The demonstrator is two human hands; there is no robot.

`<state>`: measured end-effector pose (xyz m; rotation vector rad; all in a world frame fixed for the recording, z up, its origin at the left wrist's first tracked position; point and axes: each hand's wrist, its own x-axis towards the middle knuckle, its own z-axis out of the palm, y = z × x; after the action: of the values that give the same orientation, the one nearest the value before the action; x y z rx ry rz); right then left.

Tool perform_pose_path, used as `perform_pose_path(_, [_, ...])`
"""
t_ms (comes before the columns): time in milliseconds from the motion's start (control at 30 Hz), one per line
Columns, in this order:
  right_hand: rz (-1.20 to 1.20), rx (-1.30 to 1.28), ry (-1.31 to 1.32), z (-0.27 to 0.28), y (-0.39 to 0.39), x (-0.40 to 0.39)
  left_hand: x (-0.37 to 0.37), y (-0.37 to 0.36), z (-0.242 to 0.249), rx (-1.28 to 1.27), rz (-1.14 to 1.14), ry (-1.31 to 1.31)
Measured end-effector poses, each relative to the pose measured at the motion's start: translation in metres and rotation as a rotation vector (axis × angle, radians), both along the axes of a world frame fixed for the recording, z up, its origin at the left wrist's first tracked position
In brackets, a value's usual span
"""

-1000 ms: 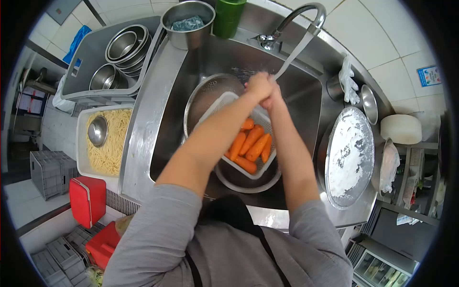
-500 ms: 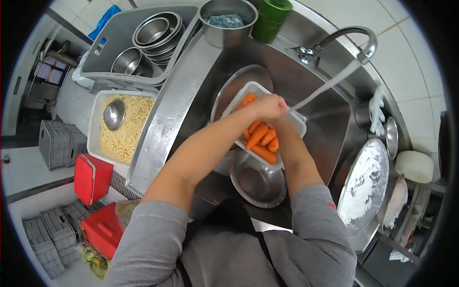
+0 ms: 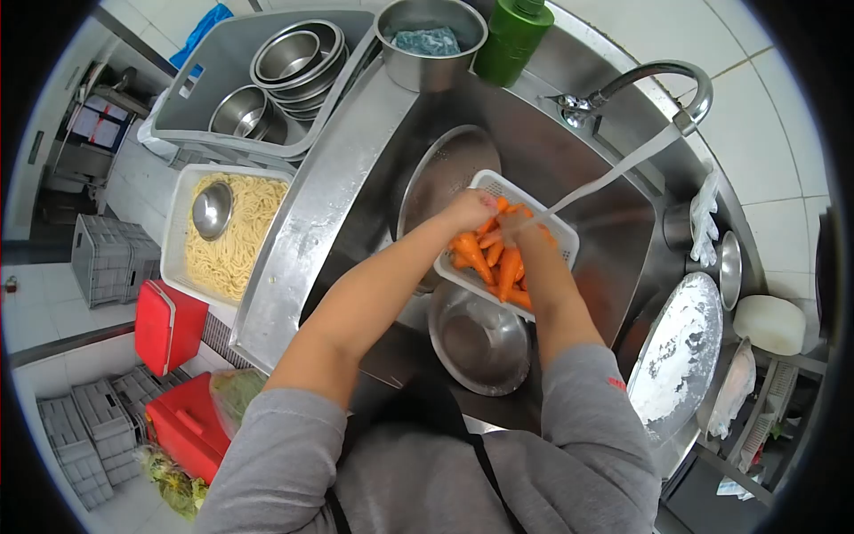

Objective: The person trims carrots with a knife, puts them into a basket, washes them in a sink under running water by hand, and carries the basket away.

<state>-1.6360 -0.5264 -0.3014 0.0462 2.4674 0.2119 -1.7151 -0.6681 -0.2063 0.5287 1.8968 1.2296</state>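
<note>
Several orange carrots [image 3: 510,267] lie wet in a white perforated basket [image 3: 569,238] inside the sink. Over the basket's far left part, my left hand [image 3: 473,210] has its fingers curled in at the carrots; what they may grip is hidden. My right hand [image 3: 523,224] reaches in among the carrots close beside it, its fingers hidden by water and carrots. A stream of water [image 3: 614,175] runs from the curved faucet [image 3: 663,69] onto the carrots by my right hand.
Around the basket sit a perforated metal colander [image 3: 445,173] and a steel bowl [image 3: 480,343]. On the left are a tub of noodles [image 3: 233,245] and a grey crate [image 3: 209,80] of metal bowls. A floury round tray [image 3: 678,347] stands right. A green bottle [image 3: 513,40] stands behind the sink.
My hands have come apart: the left has moved left and the right down among the carrots. The basket has shifted slightly right and the carrots lie differently.
</note>
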Motion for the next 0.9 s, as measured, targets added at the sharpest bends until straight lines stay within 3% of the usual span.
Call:
perform_pose_path(67, [0.034, 0.079, 0.06, -0.002, -0.024, 0.022, -0.008, -0.01, -0.012, 0.013, -0.005, -0.037])
perform_pose_path(133, [-0.078, 0.067, 0.102, 0.0, -0.045, 0.035, -0.003, -0.023, -0.01, 0.009, -0.008, -0.035])
perform_pose_path(233, [-0.019, -0.188, 0.266, -0.043, -0.033, 0.039, -0.003, -0.034, -0.005, 0.007, 0.022, -0.01])
perform_pose_path(333, [-0.337, -0.516, 0.137, 0.002, -0.024, 0.004, 0.007, -0.034, -0.015, 0.036, 0.084, -0.184])
perform_pose_path(400, [-0.627, -0.87, 0.087, -0.027, 0.01, -0.021, 0.016, -0.028, 0.02, 0.053, 0.135, -0.304])
perform_pose_path(433, [-0.771, -1.044, 0.066, -0.034, 0.025, -0.026, 0.021, -0.015, -0.004, 0.062, 0.176, -0.253])
perform_pose_path(500, [-0.943, -1.143, 0.062, 0.006, 0.024, -0.028, 0.031, 0.018, -0.074, 0.081, 0.262, -0.149])
perform_pose_path(533, [-1.03, -1.195, 0.061, 0.026, 0.021, -0.031, 0.037, 0.021, -0.054, 0.017, 0.226, -0.208])
perform_pose_path(633, [-0.948, -1.324, 0.312, 0.054, 0.024, -0.041, 0.056, 0.032, -0.045, 0.378, 0.236, -0.11])
perform_pose_path(667, [-1.062, -1.157, 0.338, 0.067, 0.022, -0.049, 0.063, 0.035, -0.045, 0.219, 0.292, -0.05])
perform_pose_path(767, [-1.286, -1.225, 0.6, 0.091, 0.03, -0.056, 0.068, 0.023, 0.01, 0.294, 0.314, -0.52])
perform_pose_path(867, [-1.452, -1.595, 0.951, 0.113, 0.026, -0.05, 0.056, 0.02, -0.032, 0.652, 0.409, -1.255])
perform_pose_path(900, [-1.527, -1.78, 1.007, 0.108, 0.025, -0.048, 0.049, 0.023, -0.026, 0.644, 0.566, -1.121])
